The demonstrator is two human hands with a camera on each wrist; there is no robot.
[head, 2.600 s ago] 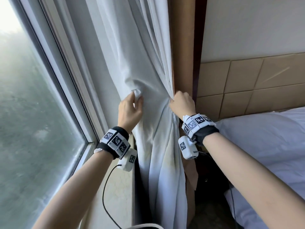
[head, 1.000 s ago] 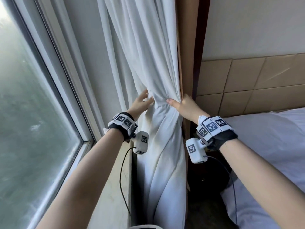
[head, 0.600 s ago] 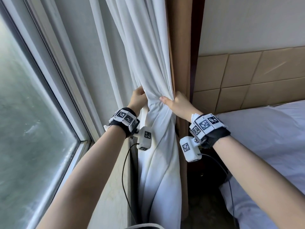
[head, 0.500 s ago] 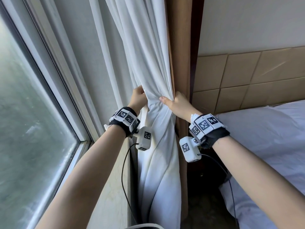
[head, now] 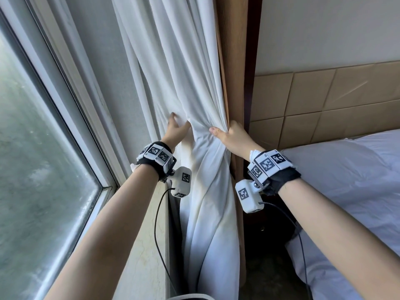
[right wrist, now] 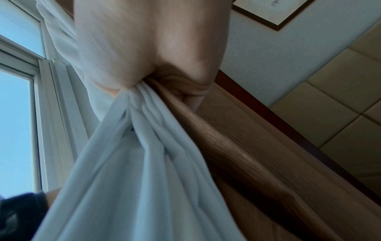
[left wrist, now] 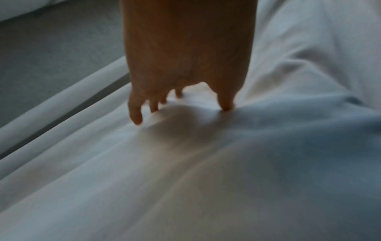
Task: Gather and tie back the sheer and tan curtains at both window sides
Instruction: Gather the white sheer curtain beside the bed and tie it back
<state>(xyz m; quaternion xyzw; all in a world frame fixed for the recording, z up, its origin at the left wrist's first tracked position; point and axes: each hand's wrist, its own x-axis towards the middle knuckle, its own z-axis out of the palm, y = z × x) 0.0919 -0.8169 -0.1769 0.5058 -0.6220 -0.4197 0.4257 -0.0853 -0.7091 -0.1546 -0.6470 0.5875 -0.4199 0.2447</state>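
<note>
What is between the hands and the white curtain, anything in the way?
Nothing visible. The right hand already grips the bunched white curtain, and the left hand touches its folds with spread fingers. The tan curtain hangs just behind, beside the right hand.

The gathered sheer fabric curtain (head: 184, 87) is white, faintly yellowed lower down. Right of it hangs a tan woven curtain (head: 233, 61) beside a dark reddish-brown wooden trim (head: 252, 50). Far right, beige padded square wall panels (head: 324, 100); near right, white bed linen (head: 346, 180).
</note>
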